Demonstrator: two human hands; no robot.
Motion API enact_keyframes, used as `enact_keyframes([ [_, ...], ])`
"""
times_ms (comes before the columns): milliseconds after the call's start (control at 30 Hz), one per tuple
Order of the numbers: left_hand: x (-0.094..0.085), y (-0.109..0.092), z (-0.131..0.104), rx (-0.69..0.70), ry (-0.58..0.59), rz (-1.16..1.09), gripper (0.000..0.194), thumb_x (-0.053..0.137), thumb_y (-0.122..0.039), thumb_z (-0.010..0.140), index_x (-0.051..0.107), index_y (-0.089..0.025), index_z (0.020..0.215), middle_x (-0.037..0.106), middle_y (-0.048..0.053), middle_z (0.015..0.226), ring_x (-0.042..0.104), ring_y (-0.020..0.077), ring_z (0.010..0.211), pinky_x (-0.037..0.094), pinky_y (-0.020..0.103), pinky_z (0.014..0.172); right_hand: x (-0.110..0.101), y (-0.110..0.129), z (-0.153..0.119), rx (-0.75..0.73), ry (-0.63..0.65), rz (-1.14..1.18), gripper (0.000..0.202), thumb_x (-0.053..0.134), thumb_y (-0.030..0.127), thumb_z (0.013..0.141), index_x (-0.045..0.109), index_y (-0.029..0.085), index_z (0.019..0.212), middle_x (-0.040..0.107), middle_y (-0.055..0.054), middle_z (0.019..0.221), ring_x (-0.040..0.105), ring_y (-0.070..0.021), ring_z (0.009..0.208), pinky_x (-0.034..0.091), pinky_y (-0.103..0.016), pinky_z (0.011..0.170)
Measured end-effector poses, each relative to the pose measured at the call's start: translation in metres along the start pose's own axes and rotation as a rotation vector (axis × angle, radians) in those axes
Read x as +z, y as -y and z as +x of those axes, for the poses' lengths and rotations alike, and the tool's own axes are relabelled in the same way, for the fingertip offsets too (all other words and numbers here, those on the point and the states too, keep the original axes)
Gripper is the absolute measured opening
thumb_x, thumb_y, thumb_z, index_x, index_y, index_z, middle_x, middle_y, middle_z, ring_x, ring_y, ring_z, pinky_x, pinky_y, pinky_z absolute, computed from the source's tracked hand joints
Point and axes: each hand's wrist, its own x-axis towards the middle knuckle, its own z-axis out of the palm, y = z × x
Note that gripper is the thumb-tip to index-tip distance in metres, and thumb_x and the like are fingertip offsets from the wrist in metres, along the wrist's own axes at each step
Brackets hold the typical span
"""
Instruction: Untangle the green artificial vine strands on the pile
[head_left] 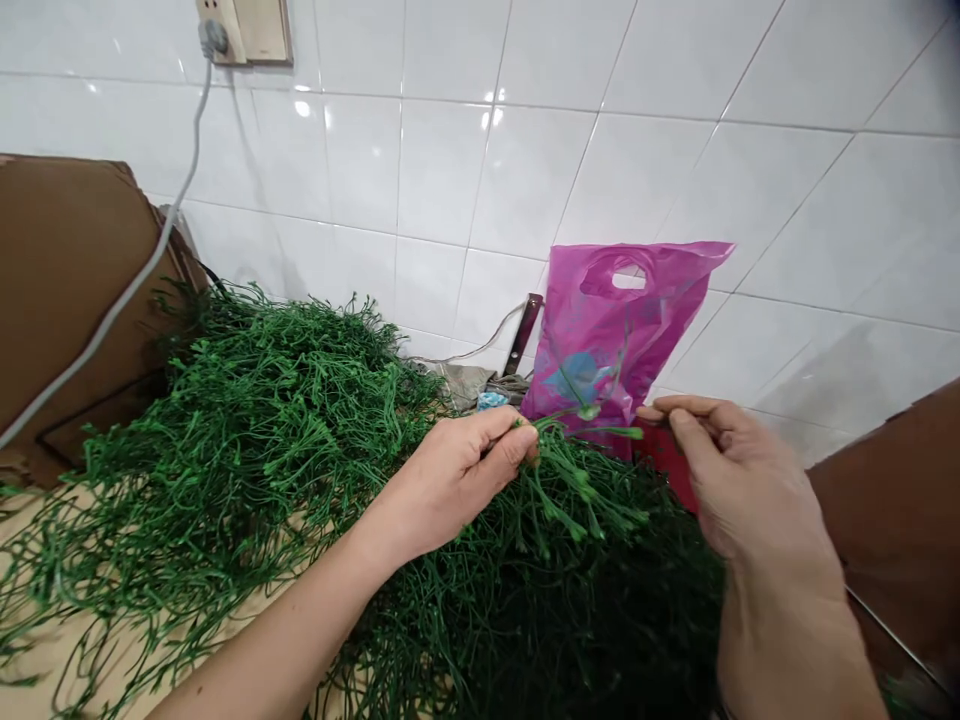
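Note:
My left hand (457, 475) is closed in a pinch on a green sprig (574, 490), which looks like a thin-stemmed artificial plant with forked, lighter tips. Its stems fan out to the right of my thumb, in front of the purple plastic bag (622, 320). To the right, my right hand (742, 470) is closed, thumb and forefinger nearly together, a little apart from the sprig. What its fingertips hold, if anything, is too small to make out. Below and left of both hands spreads a large heap of similar green stems (300, 420).
A cardboard box (67, 310) stands at the left, with a grey power cord (161, 245) passing in front of it. Behind is a white tiled wall (442, 160). A dark-handled tool (523, 335) leans near the bag. Something red (671, 465) and a brown box (900, 500) are at the right.

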Motion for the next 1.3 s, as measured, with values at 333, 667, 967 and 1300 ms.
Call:
enact_keyframes([
  [333,0.008,0.01,0.004,0.032,-0.041,0.159,0.033,0.041,-0.036,0.104,0.05,-0.021,0.076,0.054,-0.006,0.064,0.05,0.011,0.062,0.035,0.023,0.063,0.013,0.072,-0.023,0.049,0.481,0.225,0.032,0.052,0.046,0.093,0.073,0.022,0.091,0.075,-0.005,0.093,0.067,-0.0216,0.09,0.052,-0.031,0.08],
  [667,0.004,0.011,0.004,0.046,-0.091,0.332,0.027,0.044,-0.032,0.102,0.055,-0.021,0.08,0.049,-0.006,0.064,0.045,0.0119,0.06,0.031,0.026,0.062,0.021,0.064,-0.024,0.057,0.528,0.203,0.018,0.059,0.037,0.088,0.067,0.021,0.087,0.07,-0.002,0.081,0.06,-0.0166,0.074,0.046,-0.028,0.068],
  [967,-0.002,0.008,0.004,0.035,-0.097,0.354,0.025,0.046,-0.031,0.1,0.057,-0.02,0.08,0.046,-0.007,0.063,0.042,0.0109,0.059,0.029,0.025,0.06,0.021,0.066,-0.03,-0.097,0.506,0.013,0.019,0.044,0.032,0.096,0.059,0.021,0.091,0.063,0.0,0.076,0.054,-0.0152,0.068,0.041,-0.027,0.064],
  [1300,-0.001,0.004,0.004,0.029,0.077,0.152,0.034,0.046,-0.032,0.1,0.055,-0.018,0.071,0.052,-0.005,0.061,0.049,0.0103,0.061,0.034,0.022,0.062,0.04,0.039,-0.022,-0.075,0.294,-0.238,0.025,0.037,0.03,0.095,0.048,0.025,0.073,0.049,0.002,0.06,0.045,-0.0156,0.054,0.032,-0.028,0.054],
])
